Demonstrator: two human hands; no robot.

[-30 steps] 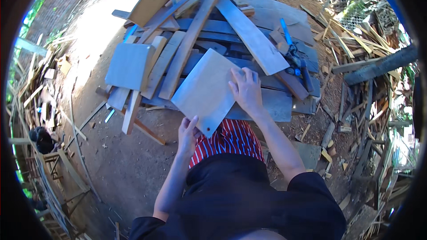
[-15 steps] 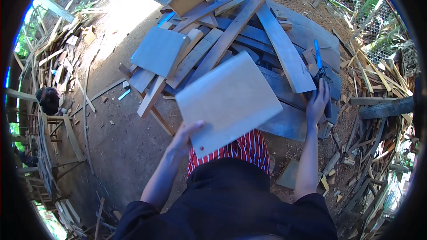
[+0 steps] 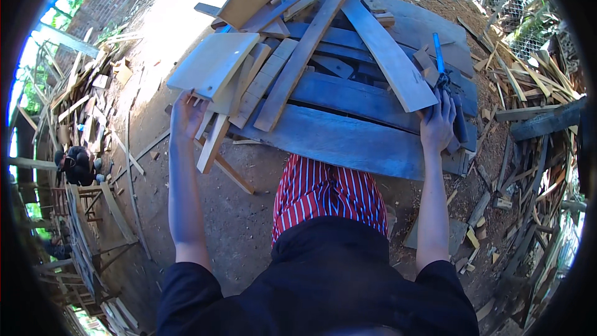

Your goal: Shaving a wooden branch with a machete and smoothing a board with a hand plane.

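Toward the left edge of the grey plank table (image 3: 348, 135), a pale rectangular wooden board (image 3: 213, 62) lay over stacked brown timber (image 3: 272, 70); the left hand (image 3: 188, 113) met its near edge; by the table's right edge, the right hand (image 3: 438, 123) met a slim blue-and-black tool (image 3: 439, 56); whether either grasped, I couldn't tell.

Board (image 3: 214, 62) over stack (image 3: 245, 87), left on table (image 3: 348, 134); plank (image 3: 311, 50) mid-table; scrap wood (image 3: 525, 180) far right.

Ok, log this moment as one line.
Left hand: at near edge of pale board | Right hand: at lower end of blue rod, grip unclear | Board: atop other wood pieces
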